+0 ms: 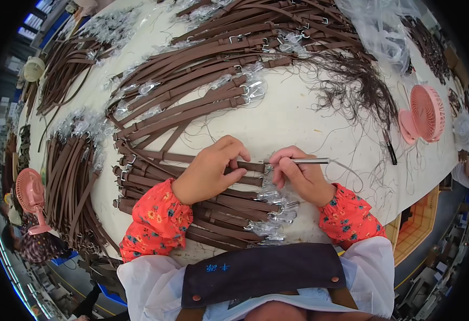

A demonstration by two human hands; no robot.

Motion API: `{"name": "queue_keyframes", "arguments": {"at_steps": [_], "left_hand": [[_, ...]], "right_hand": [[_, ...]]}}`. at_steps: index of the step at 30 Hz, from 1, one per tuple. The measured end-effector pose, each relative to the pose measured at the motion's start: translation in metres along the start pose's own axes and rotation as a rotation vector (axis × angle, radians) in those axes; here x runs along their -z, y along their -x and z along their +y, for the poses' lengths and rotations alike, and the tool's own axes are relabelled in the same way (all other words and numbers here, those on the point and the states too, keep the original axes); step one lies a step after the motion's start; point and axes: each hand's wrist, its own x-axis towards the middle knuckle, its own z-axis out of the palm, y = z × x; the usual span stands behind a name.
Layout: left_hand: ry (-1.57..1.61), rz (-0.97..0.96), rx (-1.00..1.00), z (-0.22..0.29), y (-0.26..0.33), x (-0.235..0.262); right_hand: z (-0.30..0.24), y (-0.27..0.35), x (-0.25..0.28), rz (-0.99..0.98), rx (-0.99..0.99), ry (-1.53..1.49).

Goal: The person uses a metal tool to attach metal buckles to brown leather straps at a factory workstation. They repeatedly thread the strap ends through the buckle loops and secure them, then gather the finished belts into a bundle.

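Both forearms (157, 222) angle inward from below. The left hand (210, 170) arches, thumb and index finger curved toward each other; the right hand (302, 175), near it, pinches with curled fingers.

Couldn't really make out the tip of the pen-shaped metal tool (312, 160), way too tiny by the right hand's grip (302, 174). The left hand's grip (210, 170) hid a bit of the brown strap (254, 167), so couldn't tell if they touched. Top edge chopped off the upper straps (269, 9), and the person (40, 247) far left was pretty blurry.
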Motion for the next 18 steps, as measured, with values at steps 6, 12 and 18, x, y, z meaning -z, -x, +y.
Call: {"name": "queue_keyframes", "arguments": {"at_steps": [6,12,18], "left_hand": [[-0.507,0.217,-0.394,-0.003,-0.003,-0.021],[-0.404,0.205,-0.331,-0.002,-0.007,-0.022],[-0.269,0.216,-0.295,-0.004,-0.007,-0.019]], "right_hand": [[0.0,-0.001,0.001,0.026,0.045,-0.002],[0.001,0.0,0.0,0.013,0.037,-0.007],[0.002,0.0,0.0,-0.019,0.0,0.016]]}}
